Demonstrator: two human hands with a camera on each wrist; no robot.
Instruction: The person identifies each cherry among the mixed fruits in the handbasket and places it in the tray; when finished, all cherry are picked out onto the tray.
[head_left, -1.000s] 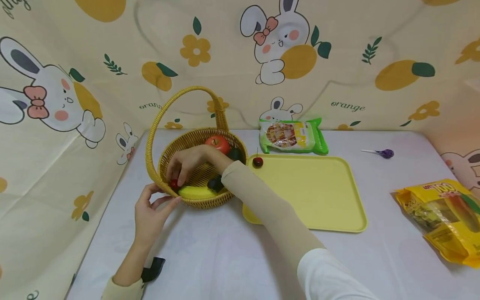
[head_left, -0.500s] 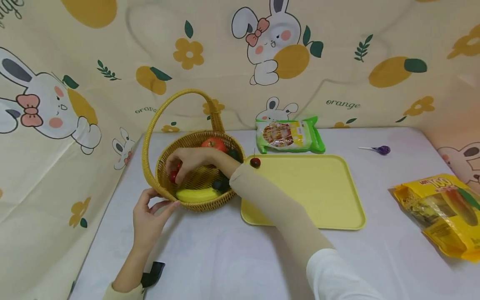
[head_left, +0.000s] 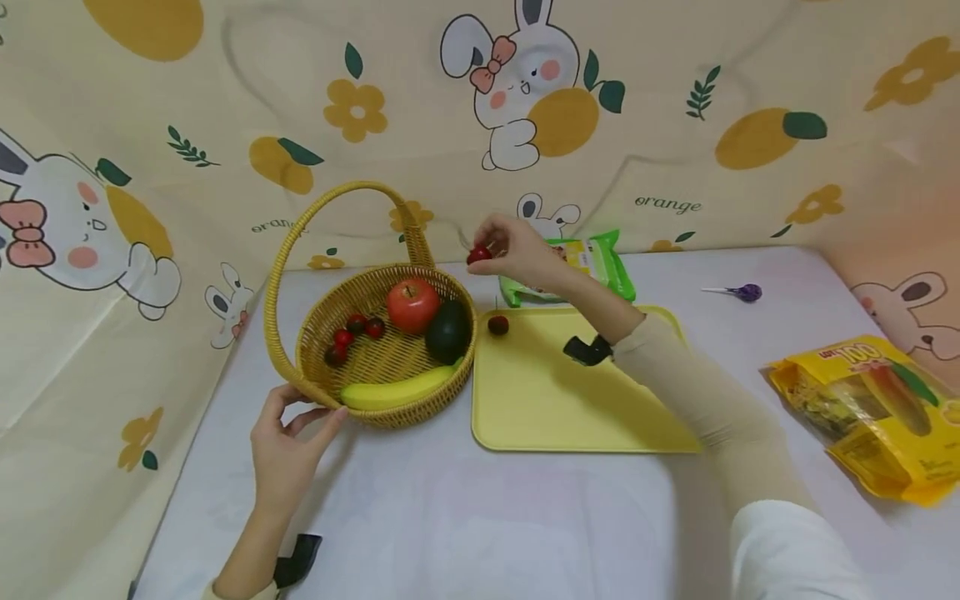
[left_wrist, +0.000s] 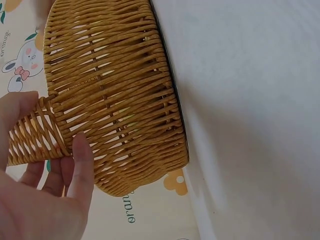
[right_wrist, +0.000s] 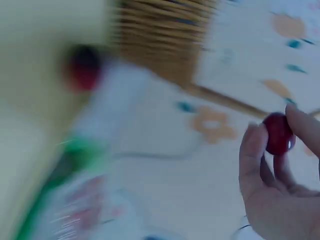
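My right hand [head_left: 517, 254] pinches a dark red cherry [right_wrist: 278, 133] between thumb and fingers, raised above the tray's back left corner. Another cherry [head_left: 498, 325] with its stem up lies on the yellow tray [head_left: 555, 417]. My left hand [head_left: 288, 446] grips the wicker basket [head_left: 408, 414] where the handle meets the rim; the left wrist view shows thumb and fingers around the handle's base [left_wrist: 35, 135]. Inside the basket are several cherries [head_left: 343, 337], a red apple [head_left: 413, 306], a dark green avocado [head_left: 448, 332] and a yellow banana [head_left: 397, 390].
Behind the tray lies a green and white snack packet [head_left: 618, 267], partly covered by my right hand and forearm. A purple lollipop [head_left: 747, 292] sits at the back right, and a yellow mango-printed bag [head_left: 877, 417] at the right. A rabbit-print cloth [head_left: 450, 100] hangs behind the white table [head_left: 480, 533].
My right hand has come up out of the basket with a cherry and moved right, over the tray's back left corner. My left hand keeps its hold on the basket.
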